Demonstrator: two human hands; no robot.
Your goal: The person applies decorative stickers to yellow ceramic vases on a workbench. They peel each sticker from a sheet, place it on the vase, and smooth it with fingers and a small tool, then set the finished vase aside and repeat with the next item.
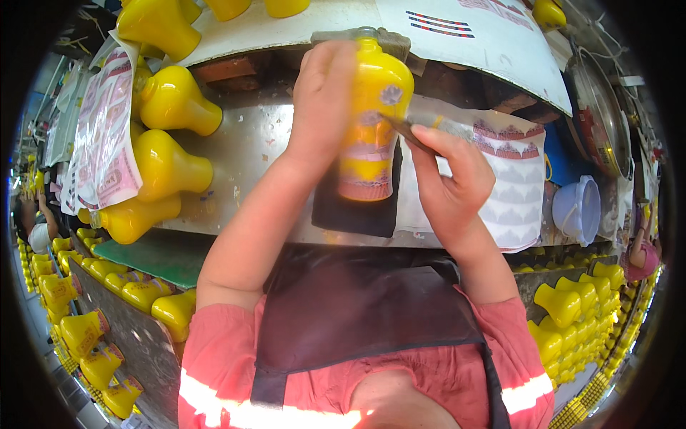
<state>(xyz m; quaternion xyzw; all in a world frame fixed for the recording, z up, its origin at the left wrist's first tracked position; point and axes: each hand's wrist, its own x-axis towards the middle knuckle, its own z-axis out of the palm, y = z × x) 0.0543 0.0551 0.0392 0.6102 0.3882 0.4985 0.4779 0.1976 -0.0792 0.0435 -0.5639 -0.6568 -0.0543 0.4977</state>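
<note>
In front of me a glossy yellow bottle (pixel 388 75) lies on its side on a dark cloth (pixel 355 220), its neck pointing away. Purplish flower decals and a patterned band cover its upper face. My left hand (pixel 323 96) is closed around the bottle's left side, its fingers partly blurred. Between the thumb and fingers of my right hand (pixel 457 175) is a slim dark tool (pixel 416 137), whose tip meets the bottle beside a decal. Whether it is a brush or a blade I cannot make out.
Printed decal sheets (pixel 509 193) lie to the right, beside a pale purple bucket (pixel 577 211). More yellow bottles (pixel 171 166) stand along the left, near a pink-printed sheet (pixel 107 161). Rows of yellow bottles (pixel 579 300) fill the lower right. A white board (pixel 493 53) spans the far side.
</note>
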